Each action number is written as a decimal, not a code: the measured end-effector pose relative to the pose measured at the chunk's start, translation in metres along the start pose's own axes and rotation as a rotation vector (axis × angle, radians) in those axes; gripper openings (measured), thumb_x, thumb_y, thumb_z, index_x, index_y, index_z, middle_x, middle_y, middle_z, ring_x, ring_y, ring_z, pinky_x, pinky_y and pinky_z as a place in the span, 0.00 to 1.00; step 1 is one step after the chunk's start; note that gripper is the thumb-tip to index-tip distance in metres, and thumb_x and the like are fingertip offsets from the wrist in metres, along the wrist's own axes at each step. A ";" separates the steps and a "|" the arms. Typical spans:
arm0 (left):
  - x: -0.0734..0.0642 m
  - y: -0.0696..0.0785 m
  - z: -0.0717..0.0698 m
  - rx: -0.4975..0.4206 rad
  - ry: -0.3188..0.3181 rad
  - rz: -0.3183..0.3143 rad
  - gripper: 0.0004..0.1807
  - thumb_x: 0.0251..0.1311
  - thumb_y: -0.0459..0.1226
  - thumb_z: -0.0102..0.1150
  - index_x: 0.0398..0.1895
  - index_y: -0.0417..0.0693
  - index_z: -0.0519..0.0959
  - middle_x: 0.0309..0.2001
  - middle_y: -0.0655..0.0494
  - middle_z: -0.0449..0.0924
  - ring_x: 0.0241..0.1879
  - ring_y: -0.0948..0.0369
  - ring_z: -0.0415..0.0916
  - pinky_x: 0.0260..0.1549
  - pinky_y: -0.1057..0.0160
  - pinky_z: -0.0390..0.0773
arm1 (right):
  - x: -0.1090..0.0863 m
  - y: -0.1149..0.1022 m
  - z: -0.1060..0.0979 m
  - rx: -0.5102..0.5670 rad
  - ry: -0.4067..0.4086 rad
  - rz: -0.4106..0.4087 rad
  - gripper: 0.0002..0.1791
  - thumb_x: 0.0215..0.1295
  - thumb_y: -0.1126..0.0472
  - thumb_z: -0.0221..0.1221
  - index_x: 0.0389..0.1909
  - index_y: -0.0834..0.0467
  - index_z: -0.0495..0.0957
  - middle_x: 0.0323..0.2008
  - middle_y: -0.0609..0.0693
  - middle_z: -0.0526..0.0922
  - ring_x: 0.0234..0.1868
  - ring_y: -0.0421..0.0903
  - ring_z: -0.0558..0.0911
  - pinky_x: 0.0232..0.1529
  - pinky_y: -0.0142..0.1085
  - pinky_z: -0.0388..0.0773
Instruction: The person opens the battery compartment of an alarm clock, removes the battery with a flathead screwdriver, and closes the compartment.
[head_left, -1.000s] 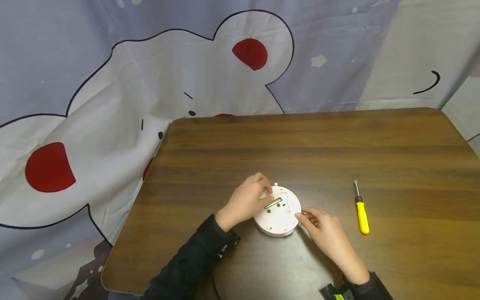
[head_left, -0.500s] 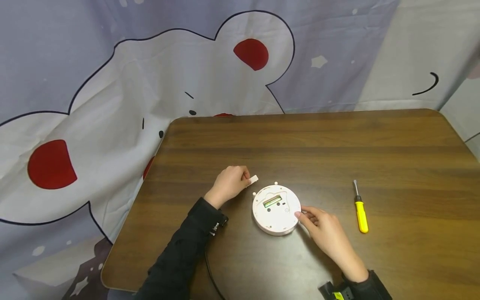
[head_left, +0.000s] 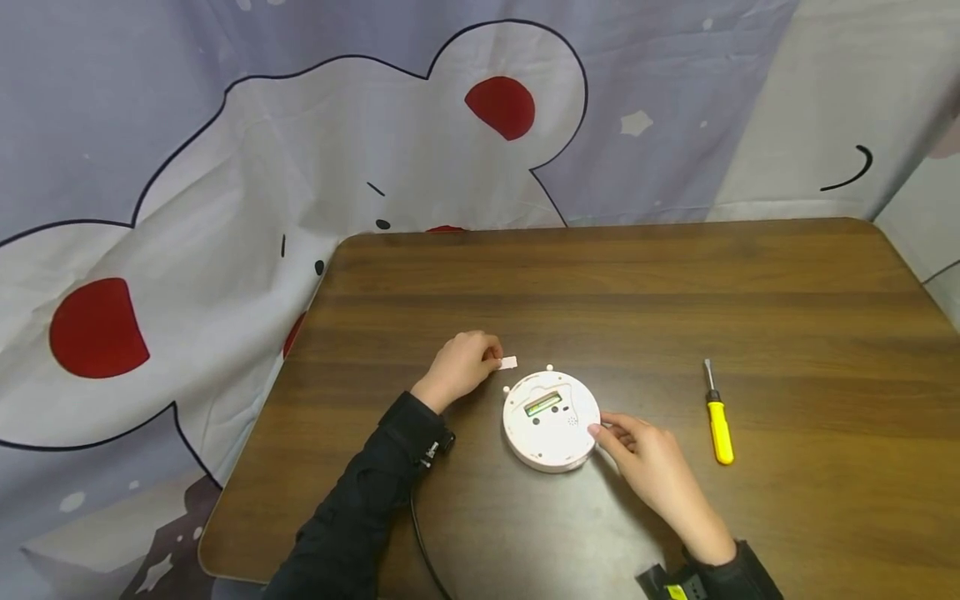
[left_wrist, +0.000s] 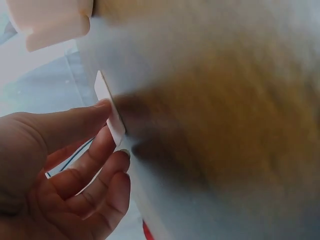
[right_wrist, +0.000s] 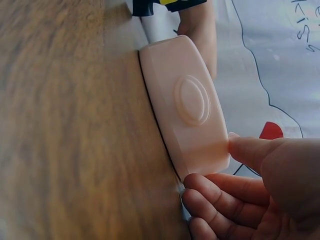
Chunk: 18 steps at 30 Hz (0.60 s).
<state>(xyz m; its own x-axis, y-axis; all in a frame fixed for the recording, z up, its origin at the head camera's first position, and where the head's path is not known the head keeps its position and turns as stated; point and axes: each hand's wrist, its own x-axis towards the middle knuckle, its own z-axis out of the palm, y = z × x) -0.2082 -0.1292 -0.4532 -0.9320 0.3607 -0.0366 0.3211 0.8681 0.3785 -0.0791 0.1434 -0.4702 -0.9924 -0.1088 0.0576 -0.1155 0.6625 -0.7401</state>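
Note:
A round white alarm clock (head_left: 555, 446) lies on its face, its back turned up. Within its uncovered battery compartment sits a greenish battery (head_left: 543, 404). My right hand (head_left: 652, 467) grips the clock's right edge, thumb on the upper rim and fingers at the side. In the right wrist view the clock's pinkish side wall (right_wrist: 165, 100) shows a raised oval. Left of the clock, my left hand (head_left: 461, 367) pinches a small white battery cover (head_left: 508, 362) between thumb and fingers. The left wrist view has this thin cover (left_wrist: 102, 90) standing on edge, close over the table.
A yellow-handled screwdriver (head_left: 720, 429) lies on the wooden table (head_left: 637, 292) to the right, blade pointing away. A black cable (head_left: 422, 542) runs down from the left sleeve. A patterned cloth (head_left: 300, 158) hangs behind the table.
My left hand has moved away from the clock to the left with the battery cover, baring the compartment, and lowered the cover toward the table. My right hand keeps its place.

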 end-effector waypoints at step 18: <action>-0.020 0.012 -0.006 -0.053 0.058 0.001 0.12 0.67 0.39 0.64 0.51 0.46 0.84 0.46 0.51 0.81 0.47 0.53 0.80 0.45 0.54 0.79 | -0.002 0.004 -0.011 -0.012 0.026 0.005 0.24 0.77 0.50 0.54 0.54 0.66 0.83 0.44 0.59 0.87 0.46 0.57 0.86 0.49 0.54 0.79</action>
<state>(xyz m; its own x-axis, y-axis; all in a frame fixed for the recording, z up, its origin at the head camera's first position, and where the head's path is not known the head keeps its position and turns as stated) -0.1864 -0.1284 -0.4427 -0.9405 0.3395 0.0165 0.3136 0.8481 0.4271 -0.0780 0.1541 -0.4658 -0.9937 -0.0861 0.0717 -0.1111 0.6717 -0.7324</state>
